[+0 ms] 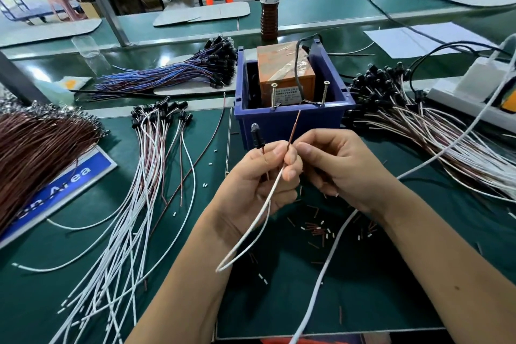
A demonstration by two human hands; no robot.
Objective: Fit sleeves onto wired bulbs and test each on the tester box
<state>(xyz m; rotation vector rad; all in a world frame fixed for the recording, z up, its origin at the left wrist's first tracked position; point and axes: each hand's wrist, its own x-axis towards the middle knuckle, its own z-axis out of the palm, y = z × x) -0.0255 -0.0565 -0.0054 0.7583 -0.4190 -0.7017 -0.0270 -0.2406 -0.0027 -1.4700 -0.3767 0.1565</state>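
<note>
Seen from the head camera, two bare hands work over a green-matted worktop (pixel 363 301). The left hand (pixel 259 179) grips one black-sleeved bulb with a clear tip (pixel 255 137), held upright just in front of the tester box, and pinches its two leads, a white wire (pixel 251 234) that loops down toward the mat and a thin red-brown wire (pixel 293 128) that points up at the box. The right hand (pixel 343 167) is curled with its fingertips against that red-brown wire at the left thumb; whether it actually pinches the wire cannot be told.

The tester box, a blue plastic bin holding an orange taped block (pixel 284 70), carries two upright screws (pixel 325 92) on its near rim.

Four heaps of wired bulbs lie around it: a blue-wired bundle (pixel 173 72) behind on the left, a white-wired spread (pixel 148 165) at left, a dense brown-wired mass (pixel 36 148) cut off by the left edge, and a white-and-brown pile (pixel 413 120) at right, running out of frame. Their individual bulbs are too crowded to count.

Short red-brown and white sleeve pieces (pixel 318 230) litter the mat beneath the wrists, too small and scattered to number. One bottle of dark liquid (pixel 269 0) stands behind the box. A blue sign (pixel 64 187) is partly covered.
</note>
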